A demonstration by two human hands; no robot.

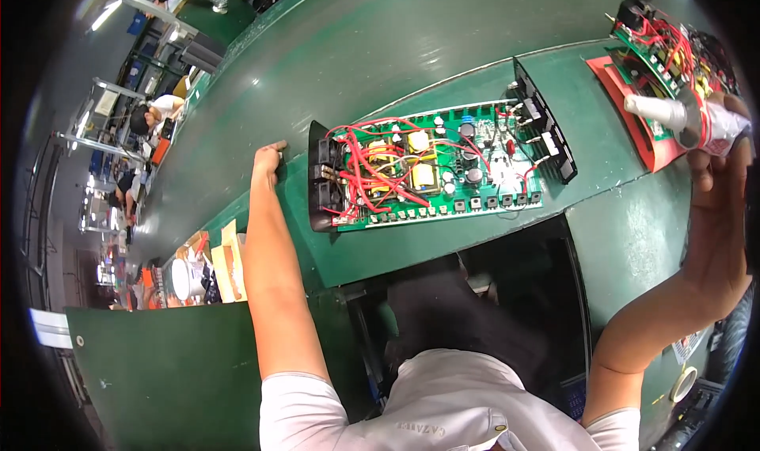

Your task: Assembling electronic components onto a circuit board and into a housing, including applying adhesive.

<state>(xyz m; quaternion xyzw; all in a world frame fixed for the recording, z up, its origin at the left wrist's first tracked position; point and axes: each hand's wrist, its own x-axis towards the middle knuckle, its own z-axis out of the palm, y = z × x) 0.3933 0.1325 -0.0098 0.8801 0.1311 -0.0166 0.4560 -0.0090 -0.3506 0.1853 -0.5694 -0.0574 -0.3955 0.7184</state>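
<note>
A green circuit board (443, 166) with red wires, yellow transformers and black end panels lies on the green workbench (372, 71) in front of me. My left hand (267, 162) rests with curled fingers against the board's black left end panel (319, 183). Far to the right, my right hand (722, 206) is raised and grips a white glue tube (697, 119) with a red band, its nozzle pointing left.
A second circuit board (669, 47) with red wires sits on a red mat (633, 119) at the upper right. Other people work at stations at the far left (154, 119). A tape roll (682, 384) lies at the lower right. Small parts and boxes (202, 273) sit left of my arm.
</note>
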